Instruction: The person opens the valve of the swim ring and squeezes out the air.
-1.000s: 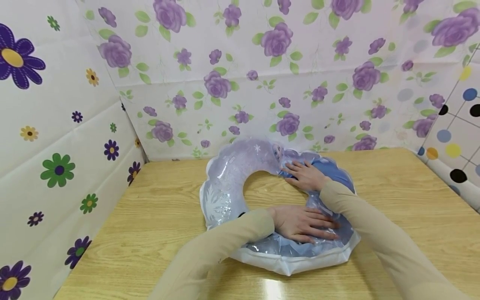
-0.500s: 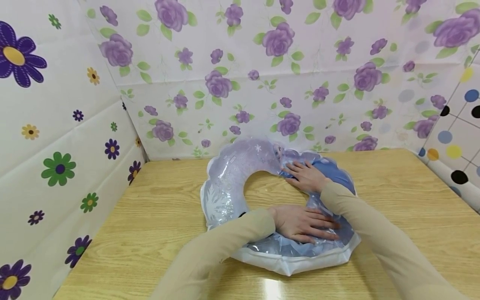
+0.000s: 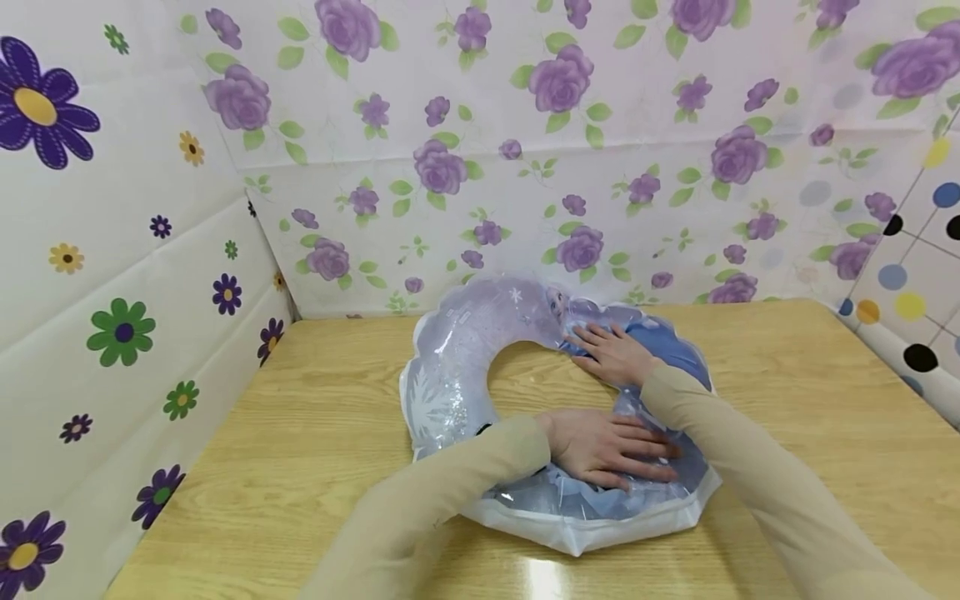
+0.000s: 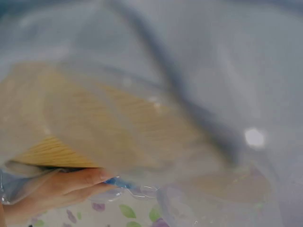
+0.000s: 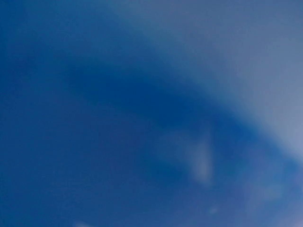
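An inflatable swim ring point(image 3: 453, 358), clear plastic with pale lilac, snowflake and blue prints, lies on the wooden table. Its far and left parts look full and rounded, while the near right part is flatter and wrinkled. My left hand point(image 3: 609, 448) rests flat on that wrinkled near part, fingers spread to the right. Farther back, my right hand point(image 3: 615, 354) presses with extended fingers on the blue printed part point(image 3: 663, 343). In the left wrist view the ring's plastic point(image 4: 236, 71) fills most of the picture, blurred. Blurred blue plastic point(image 5: 118, 142) covers the right wrist view.
The wooden table point(image 3: 322, 417) extends to both sides of the ring. Behind it hangs a cloth with purple roses point(image 3: 438, 167). A flower-print cloth point(image 3: 120, 250) borders the left side, a dotted one point(image 3: 907, 275) the right.
Both hands stay in the same places on the swim ring. The head view has shifted very slightly, and the wrinkles beside my left hand differ a little.
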Demonstrator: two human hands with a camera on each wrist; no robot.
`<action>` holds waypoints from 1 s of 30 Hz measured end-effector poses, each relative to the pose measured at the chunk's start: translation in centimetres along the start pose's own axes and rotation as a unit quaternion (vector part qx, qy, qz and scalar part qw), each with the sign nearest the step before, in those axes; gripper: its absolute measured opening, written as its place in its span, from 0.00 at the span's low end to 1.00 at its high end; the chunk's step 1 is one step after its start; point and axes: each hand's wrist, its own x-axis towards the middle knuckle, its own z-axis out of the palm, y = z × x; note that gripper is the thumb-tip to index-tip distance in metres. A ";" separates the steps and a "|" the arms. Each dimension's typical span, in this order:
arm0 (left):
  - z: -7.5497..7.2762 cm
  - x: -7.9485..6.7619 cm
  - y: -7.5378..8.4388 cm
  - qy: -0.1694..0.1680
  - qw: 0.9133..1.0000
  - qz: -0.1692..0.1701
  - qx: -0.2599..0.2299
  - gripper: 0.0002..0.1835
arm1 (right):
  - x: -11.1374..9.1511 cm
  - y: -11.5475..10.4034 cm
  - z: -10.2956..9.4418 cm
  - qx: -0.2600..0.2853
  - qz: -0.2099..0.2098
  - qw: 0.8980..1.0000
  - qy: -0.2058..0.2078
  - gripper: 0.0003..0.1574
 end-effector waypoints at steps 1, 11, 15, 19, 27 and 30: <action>-0.3 -0.1 0.1 -0.002 1.000 -0.002 0.004 0.30 | 0.0 -0.1 0.1 0.005 0.000 1.000 -0.002 0.33; -4.8 -2.9 -0.3 0.118 0.989 -0.084 0.022 0.25 | -0.1 0.5 0.5 -0.029 -0.043 0.999 0.004 0.37; -5.4 -4.2 -1.2 0.167 0.969 -0.165 0.074 0.22 | -0.3 0.8 0.5 -0.045 -0.062 0.997 0.004 0.44; -5.0 -5.0 -2.1 0.155 0.922 -0.337 0.113 0.25 | -0.4 0.7 0.7 -0.049 -0.064 0.997 0.013 0.38; -3.9 -6.4 -4.4 -0.021 0.779 -0.619 0.092 0.39 | 0.2 0.3 0.6 -0.008 -0.001 1.000 -0.019 0.33; -3.3 -6.9 -5.2 -0.051 0.743 -0.661 0.090 0.40 | 0.1 0.3 0.4 0.003 0.006 1.000 -0.019 0.34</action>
